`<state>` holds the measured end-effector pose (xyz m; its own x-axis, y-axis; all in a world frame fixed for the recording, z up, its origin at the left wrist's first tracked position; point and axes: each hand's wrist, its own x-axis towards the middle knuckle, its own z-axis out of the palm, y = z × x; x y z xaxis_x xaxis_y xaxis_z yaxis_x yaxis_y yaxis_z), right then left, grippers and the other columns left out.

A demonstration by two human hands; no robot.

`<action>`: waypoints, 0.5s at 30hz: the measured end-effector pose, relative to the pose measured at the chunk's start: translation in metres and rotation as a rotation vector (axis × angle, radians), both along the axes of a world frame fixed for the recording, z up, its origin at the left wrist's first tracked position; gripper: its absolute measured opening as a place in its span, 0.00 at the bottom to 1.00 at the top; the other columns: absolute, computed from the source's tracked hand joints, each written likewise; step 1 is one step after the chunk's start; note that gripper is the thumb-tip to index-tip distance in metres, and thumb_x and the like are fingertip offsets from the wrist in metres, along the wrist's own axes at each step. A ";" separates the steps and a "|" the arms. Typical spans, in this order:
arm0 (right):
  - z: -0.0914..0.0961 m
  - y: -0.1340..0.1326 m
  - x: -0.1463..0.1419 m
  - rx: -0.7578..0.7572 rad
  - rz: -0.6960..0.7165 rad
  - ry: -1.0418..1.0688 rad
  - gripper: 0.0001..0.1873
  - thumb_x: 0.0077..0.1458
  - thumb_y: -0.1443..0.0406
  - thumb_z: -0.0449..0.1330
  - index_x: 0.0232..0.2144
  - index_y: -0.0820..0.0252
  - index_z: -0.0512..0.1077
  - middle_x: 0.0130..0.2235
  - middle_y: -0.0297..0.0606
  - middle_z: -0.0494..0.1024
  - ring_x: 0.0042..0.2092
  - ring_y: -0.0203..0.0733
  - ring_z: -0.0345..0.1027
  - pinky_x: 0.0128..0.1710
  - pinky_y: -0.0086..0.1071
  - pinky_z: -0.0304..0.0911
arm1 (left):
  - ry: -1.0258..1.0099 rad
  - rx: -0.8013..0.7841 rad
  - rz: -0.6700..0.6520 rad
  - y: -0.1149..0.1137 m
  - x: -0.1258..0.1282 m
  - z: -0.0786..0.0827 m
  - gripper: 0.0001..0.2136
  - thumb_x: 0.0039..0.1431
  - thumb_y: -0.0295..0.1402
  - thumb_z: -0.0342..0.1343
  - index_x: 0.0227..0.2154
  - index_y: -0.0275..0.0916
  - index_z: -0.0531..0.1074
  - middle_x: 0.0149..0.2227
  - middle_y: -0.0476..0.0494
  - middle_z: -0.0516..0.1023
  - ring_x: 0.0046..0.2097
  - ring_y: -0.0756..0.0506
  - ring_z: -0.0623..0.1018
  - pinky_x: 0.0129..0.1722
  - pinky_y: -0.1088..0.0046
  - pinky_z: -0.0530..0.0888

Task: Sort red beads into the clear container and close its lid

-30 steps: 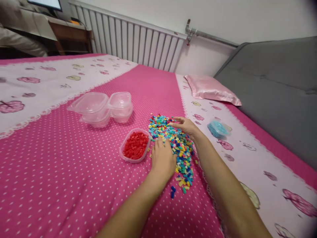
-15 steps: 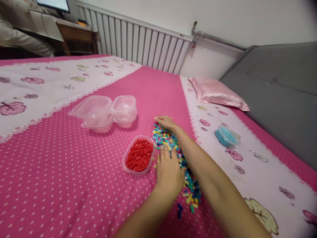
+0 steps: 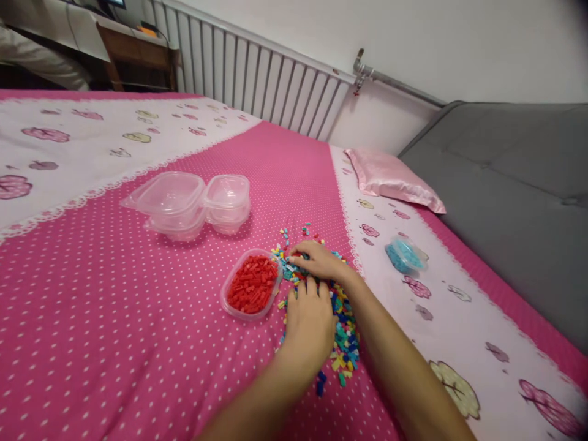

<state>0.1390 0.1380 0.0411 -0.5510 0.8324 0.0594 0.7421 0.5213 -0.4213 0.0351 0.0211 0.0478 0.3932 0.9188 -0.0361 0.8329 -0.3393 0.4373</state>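
Right hand (image 3: 319, 263) drawn back beside red tub (image 3: 250, 293), grip unclear, left hand (image 3: 310, 315) flat, released, hiding bead pile (image 3: 346, 343)

Small bricks (image 3: 346, 343): hard plastic, smooth, slight gloss noted. Tub of red bricks (image 3: 248, 316): thin clear plastic, glossy, reflections seen along rim. Empty tubs (image 3: 174, 202): same clear plastic, lids shiny. Blue-filled tub (image 3: 422, 260): clear plastic, glossy. Bedspread (image 3: 114, 318): woven cloth, matt, dotted print; lace-like edging seen beside pale panels. Pillow (image 3: 390, 180): satin-like cloth, marked sheen. Sofa (image 3: 505, 196): grey cloth, matt, finely textured. Radiator (image 3: 257, 79): painted metal, ribbed, smooth. Pipe (image 3: 399, 84): bare metal, dull shine. Desk (image 3: 138, 58): brown wood, matt. Wall (image 3: 413, 37): painted, matt, smooth.
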 end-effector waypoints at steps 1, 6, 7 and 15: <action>0.001 -0.010 0.002 0.013 0.001 0.000 0.10 0.56 0.63 0.56 0.37 0.62 0.73 0.39 0.39 0.76 0.42 0.40 0.66 0.44 0.33 0.57 | 0.011 -0.002 -0.016 -0.001 0.000 0.003 0.22 0.56 0.35 0.49 0.53 0.34 0.63 0.55 0.32 0.65 0.54 0.35 0.66 0.52 0.55 0.64; 0.014 -0.049 0.017 -0.021 -0.059 0.012 0.09 0.57 0.64 0.55 0.38 0.59 0.73 0.41 0.39 0.75 0.44 0.43 0.66 0.48 0.38 0.57 | 0.035 -0.070 -0.133 -0.009 0.002 0.020 0.19 0.58 0.33 0.47 0.51 0.33 0.65 0.54 0.32 0.67 0.55 0.35 0.66 0.52 0.56 0.65; 0.019 -0.055 0.020 -0.042 -0.062 0.022 0.09 0.57 0.65 0.54 0.37 0.58 0.74 0.40 0.38 0.76 0.44 0.42 0.66 0.48 0.38 0.58 | 0.031 -0.097 -0.155 -0.010 0.003 0.022 0.19 0.58 0.34 0.47 0.51 0.33 0.65 0.54 0.32 0.67 0.54 0.36 0.67 0.52 0.56 0.65; 0.052 -0.070 0.043 -0.126 -0.208 0.162 0.12 0.57 0.61 0.53 0.40 0.51 0.75 0.42 0.35 0.77 0.44 0.42 0.69 0.45 0.36 0.62 | 0.012 -0.161 -0.154 -0.011 0.007 0.024 0.16 0.59 0.36 0.46 0.46 0.36 0.70 0.46 0.36 0.73 0.48 0.37 0.72 0.48 0.56 0.68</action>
